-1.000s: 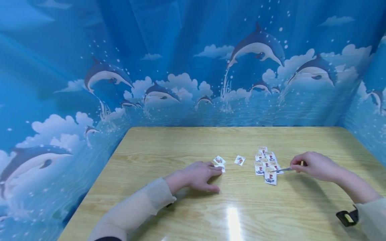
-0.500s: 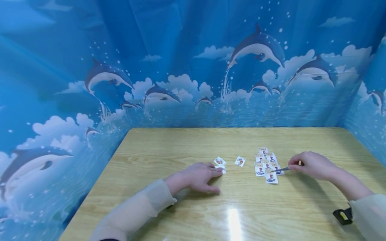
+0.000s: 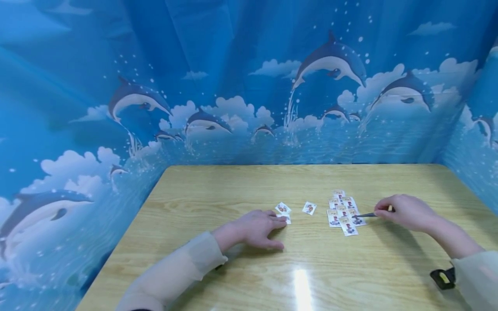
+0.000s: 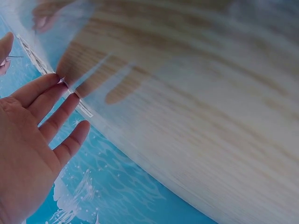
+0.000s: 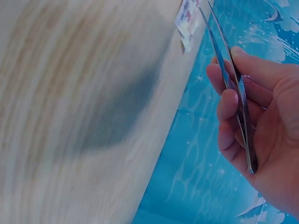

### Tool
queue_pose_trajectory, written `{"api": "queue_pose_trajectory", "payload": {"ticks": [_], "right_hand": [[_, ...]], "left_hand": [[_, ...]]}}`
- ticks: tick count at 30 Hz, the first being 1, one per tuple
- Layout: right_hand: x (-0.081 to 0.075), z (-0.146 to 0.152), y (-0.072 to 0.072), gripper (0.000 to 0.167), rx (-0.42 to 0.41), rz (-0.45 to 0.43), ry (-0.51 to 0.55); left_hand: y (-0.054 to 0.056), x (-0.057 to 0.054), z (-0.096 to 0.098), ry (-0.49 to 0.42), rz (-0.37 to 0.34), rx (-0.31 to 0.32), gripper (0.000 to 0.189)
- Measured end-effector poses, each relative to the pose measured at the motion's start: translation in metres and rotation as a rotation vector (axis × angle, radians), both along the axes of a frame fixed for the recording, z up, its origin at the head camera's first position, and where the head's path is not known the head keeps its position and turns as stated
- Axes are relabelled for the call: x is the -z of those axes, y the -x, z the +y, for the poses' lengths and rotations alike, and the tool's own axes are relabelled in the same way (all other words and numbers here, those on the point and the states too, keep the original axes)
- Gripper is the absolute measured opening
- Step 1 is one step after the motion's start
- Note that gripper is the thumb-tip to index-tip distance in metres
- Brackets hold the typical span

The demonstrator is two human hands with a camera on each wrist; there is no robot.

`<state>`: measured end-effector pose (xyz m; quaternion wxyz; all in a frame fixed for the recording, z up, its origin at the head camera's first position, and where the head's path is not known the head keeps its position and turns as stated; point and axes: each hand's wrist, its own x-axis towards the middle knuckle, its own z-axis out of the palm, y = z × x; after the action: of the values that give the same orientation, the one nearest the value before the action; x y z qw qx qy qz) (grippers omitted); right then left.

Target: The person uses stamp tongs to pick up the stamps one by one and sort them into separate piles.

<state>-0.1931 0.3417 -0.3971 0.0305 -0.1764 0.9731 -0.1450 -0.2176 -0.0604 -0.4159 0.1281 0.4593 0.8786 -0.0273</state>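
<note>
My right hand [image 3: 406, 212] pinches a pair of metal tweezers [image 5: 237, 88] between thumb and fingers. In the right wrist view the two tips of the tweezers stand slightly apart. In the head view they point left, right over the cluster of small overlapping printed stickers [image 3: 342, 211]. The lowest sticker [image 3: 348, 227] in that cluster lies tilted. My left hand [image 3: 260, 228] rests on the table with fingers extended, its fingertips on a small white sticker [image 3: 288, 219]. Just behind them lies another printed sticker [image 3: 282, 207], and a third sticker [image 3: 309, 208] sits by itself between the hands.
The wood-grain table [image 3: 218, 185] has rounded far corners and a bright light reflection near the front. A blue dolphin-print curtain [image 3: 233, 86] hangs behind it and along both sides. A black strap device [image 3: 443, 278] sits at the right sleeve.
The tweezers have drawn back slightly from the lowest sticker, and their tips have parted. That sticker has shifted up into the cluster and turned a little. The left hand has stayed in place.
</note>
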Motion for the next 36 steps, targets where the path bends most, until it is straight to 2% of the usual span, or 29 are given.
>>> {"api": "queue_pose_trajectory", "payload": {"ticks": [6, 15, 21, 29, 36], "right_hand": [[-0.009, -0.005, -0.001, 0.018, 0.013, -0.018, 0.034], [-0.011, -0.049, 0.008, 0.014, -0.061, -0.060, 0.123], [-0.010, -0.068, 0.015, 0.014, -0.065, -0.068, 0.100], [-0.004, -0.078, 0.025, 0.016, -0.036, -0.098, 0.090], [-0.002, -0.083, 0.039, 0.019, -0.008, -0.068, 0.027]], "left_hand": [[-0.001, -0.001, 0.000, -0.003, -0.006, -0.011, 0.074], [0.001, 0.001, -0.002, -0.010, 0.009, -0.001, 0.074], [0.001, 0.000, -0.001, -0.010, 0.018, 0.011, 0.072], [0.002, 0.001, -0.002, -0.014, 0.025, 0.023, 0.072], [0.003, 0.002, -0.003, -0.015, 0.016, 0.021, 0.073]]}}
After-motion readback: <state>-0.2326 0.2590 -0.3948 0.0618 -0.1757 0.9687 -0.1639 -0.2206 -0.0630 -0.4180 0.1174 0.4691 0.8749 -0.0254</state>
